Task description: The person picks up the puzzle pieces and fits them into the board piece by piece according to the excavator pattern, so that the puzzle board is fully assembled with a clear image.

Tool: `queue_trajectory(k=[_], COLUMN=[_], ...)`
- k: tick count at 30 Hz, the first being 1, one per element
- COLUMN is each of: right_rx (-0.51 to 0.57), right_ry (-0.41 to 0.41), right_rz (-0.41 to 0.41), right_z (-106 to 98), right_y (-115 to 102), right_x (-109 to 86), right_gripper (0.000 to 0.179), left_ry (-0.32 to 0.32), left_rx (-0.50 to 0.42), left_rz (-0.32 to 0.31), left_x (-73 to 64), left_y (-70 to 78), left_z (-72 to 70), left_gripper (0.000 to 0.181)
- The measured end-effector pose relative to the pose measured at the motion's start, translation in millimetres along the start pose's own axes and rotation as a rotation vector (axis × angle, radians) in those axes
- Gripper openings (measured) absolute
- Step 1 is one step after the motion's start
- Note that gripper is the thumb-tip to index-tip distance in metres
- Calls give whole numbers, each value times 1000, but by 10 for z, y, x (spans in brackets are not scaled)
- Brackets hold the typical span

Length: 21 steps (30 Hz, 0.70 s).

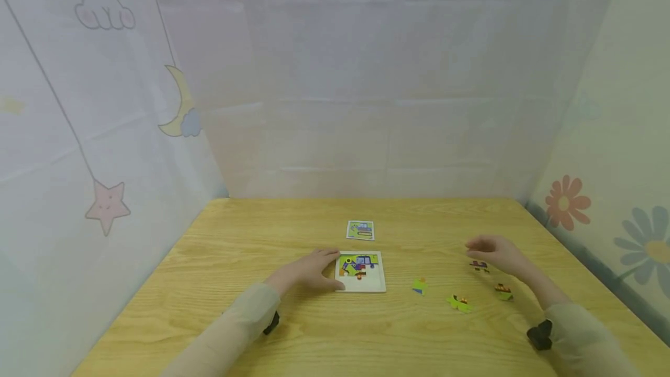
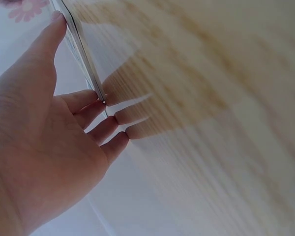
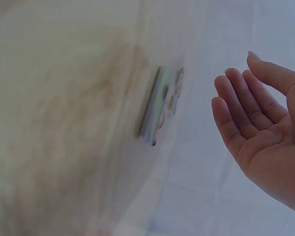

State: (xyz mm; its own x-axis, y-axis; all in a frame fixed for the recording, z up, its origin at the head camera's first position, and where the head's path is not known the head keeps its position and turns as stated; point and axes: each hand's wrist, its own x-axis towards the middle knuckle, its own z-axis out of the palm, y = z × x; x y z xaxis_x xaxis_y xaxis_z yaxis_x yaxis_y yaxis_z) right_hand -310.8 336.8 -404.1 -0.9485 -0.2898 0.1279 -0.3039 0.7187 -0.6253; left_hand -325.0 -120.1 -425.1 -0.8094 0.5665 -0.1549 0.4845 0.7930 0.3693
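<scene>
Left hand (image 1: 312, 269) spreads thumb and fingers along the puzzle tray's (image 1: 373, 284) left side; right hand (image 1: 497, 253), loose and empty, hangs near the purple piece (image 1: 478, 265) on the table (image 1: 235, 237) (probably light, stiffish, so I'd pinch its edges).

A flat, square white tray (image 1: 374, 283) lies on the yellow wood-grain table (image 1: 220, 237), the left hand (image 1: 314, 269) touching its left edge. Joined multicoloured jigsaw pieces (image 1: 354, 265) fill its far left part; bare white shows along its near edge and near right corner. Toward the table's right edge, four pieces lie loose and apart: green-and-blue (image 1: 419, 287), jagged bright green (image 1: 458, 303), green with orange-and-dark markings (image 1: 503, 292), and dark purple (image 1: 478, 265), near the right hand (image 1: 494, 253).
</scene>
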Motion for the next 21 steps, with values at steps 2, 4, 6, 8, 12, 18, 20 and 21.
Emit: queue_trajectory(k=[2, 4, 6, 8, 12, 18, 20, 21], right_rx=[9, 20, 18, 6, -29, -52, -64, -63], right_ry=[-6, -10, -12, -14, -17, -28, -38, -42], right_rz=[12, 34, 49, 56, 66, 77, 80, 91], right_z=[-7, -13, -25, -26, -32, -43, -53, -57], right_y=[34, 67, 99, 127, 193, 263, 268, 266], right_x=[-11, -24, -34, -31, -25, -57, -80, -88], right_gripper=[39, 40, 42, 43, 45, 46, 45, 45], left_ry=[-2, 0, 0, 1, 4, -2, -5, -7], left_rx=[2, 2, -2, -6, -15, 1, 6, 8], left_rz=[2, 3, 0, -5, -11, -8, 0, 1], left_x=[3, 4, 4, -10, -30, -43, -39, -36], left_y=[1, 0, 3, -1, -3, -4, 1, 4], left_z=[0, 2, 1, -7, -26, -24, -18, -16], left_gripper=[87, 87, 87, 87, 88, 88, 88, 88])
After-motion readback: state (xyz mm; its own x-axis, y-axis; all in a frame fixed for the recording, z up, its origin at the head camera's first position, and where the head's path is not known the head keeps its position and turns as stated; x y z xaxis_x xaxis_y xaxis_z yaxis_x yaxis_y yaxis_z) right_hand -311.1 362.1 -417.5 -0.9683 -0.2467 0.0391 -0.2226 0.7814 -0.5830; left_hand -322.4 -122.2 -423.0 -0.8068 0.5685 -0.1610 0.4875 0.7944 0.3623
